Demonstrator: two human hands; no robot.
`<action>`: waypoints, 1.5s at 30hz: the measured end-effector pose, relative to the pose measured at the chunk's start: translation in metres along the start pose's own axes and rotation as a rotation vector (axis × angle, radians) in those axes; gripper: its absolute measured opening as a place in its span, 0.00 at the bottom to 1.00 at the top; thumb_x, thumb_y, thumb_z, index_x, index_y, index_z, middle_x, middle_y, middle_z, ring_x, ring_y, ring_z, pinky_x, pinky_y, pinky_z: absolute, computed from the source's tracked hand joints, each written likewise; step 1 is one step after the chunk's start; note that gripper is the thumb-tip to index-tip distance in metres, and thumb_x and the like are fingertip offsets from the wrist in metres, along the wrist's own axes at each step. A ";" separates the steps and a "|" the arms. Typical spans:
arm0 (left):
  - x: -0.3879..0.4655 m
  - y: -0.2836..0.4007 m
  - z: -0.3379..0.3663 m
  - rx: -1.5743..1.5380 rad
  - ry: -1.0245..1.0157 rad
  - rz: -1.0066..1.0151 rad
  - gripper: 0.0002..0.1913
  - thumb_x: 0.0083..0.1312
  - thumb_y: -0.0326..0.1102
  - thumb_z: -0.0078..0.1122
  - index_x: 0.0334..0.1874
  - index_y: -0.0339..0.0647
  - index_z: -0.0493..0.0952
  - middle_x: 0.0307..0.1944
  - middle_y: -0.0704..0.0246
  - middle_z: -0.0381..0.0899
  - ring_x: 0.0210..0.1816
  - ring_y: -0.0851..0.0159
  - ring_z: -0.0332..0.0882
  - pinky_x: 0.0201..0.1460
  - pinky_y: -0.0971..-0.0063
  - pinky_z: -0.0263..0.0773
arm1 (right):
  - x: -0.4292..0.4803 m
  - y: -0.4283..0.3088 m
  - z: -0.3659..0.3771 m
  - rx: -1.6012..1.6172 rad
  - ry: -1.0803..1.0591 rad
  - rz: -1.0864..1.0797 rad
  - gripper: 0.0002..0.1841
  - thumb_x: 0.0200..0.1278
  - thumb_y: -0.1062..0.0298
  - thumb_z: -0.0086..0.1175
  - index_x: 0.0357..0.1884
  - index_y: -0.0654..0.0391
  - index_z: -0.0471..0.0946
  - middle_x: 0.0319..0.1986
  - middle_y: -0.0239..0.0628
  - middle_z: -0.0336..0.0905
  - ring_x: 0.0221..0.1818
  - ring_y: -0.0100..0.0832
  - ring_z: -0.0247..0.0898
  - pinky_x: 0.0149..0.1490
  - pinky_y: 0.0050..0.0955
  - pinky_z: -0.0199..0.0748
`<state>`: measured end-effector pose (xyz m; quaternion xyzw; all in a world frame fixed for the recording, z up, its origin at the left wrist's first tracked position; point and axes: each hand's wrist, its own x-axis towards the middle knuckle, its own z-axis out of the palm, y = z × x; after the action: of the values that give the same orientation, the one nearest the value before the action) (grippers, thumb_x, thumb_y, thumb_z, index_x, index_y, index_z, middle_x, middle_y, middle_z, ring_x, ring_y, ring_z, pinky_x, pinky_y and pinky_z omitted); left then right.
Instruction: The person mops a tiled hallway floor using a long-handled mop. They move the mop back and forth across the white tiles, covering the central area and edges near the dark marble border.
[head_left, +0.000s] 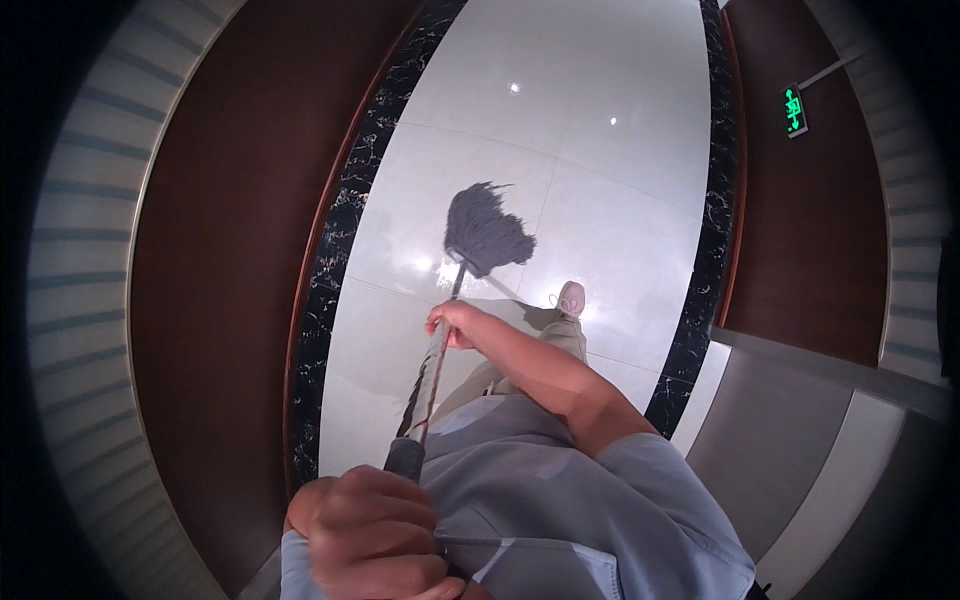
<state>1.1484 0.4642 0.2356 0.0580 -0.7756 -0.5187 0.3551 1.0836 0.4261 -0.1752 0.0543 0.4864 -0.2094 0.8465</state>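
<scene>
A mop with a dark grey string head (487, 225) rests on the glossy white tile floor (615, 195). Its metal handle (427, 382) runs back toward my body and ends in a dark grip (405, 457). My left hand (371, 532) is wrapped around the upper end of the handle, close to the camera, and hides that end. Farther down the shaft, my right hand (454, 322) holds it, with my forearm reaching across in front of my body. Part of the fingers of this hand is hidden behind the handle and the palm.
Black marble-patterned borders (341, 225) edge the corridor floor. Dark brown walls rise on the left (225, 247) and right (810, 225). A lit green exit sign (795, 111) juts from the right wall. My pink shoe (572, 298) stands just right of the mop head.
</scene>
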 end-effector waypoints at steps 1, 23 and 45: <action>-0.005 0.006 -0.004 0.036 0.032 -0.002 0.04 0.52 0.24 0.58 0.24 0.31 0.72 0.13 0.66 0.67 0.11 0.67 0.64 0.13 0.77 0.61 | 0.007 0.010 0.011 -0.020 -0.033 0.044 0.08 0.54 0.66 0.55 0.22 0.56 0.72 0.23 0.34 0.74 0.22 0.27 0.68 0.26 0.27 0.70; -0.001 -0.019 0.027 -0.050 -0.065 0.141 0.12 0.59 0.31 0.60 0.19 0.38 0.71 0.14 0.66 0.73 0.15 0.66 0.74 0.24 0.74 0.76 | -0.079 -0.011 -0.044 0.010 0.421 -0.335 0.05 0.41 0.73 0.53 0.18 0.65 0.72 0.15 0.43 0.70 0.13 0.34 0.66 0.14 0.31 0.61; 0.165 -0.181 0.236 -0.307 -0.236 0.224 0.20 0.47 0.21 0.63 0.09 0.42 0.59 0.12 0.71 0.62 0.13 0.66 0.66 0.20 0.74 0.68 | -0.201 -0.074 -0.439 0.809 0.644 -0.686 0.09 0.47 0.80 0.51 0.27 0.69 0.62 0.14 0.46 0.68 0.13 0.31 0.65 0.16 0.28 0.61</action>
<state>0.8314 0.4861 0.1137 -0.1443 -0.7254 -0.5912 0.3216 0.6137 0.5497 -0.2250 0.2721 0.5892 -0.6105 0.4539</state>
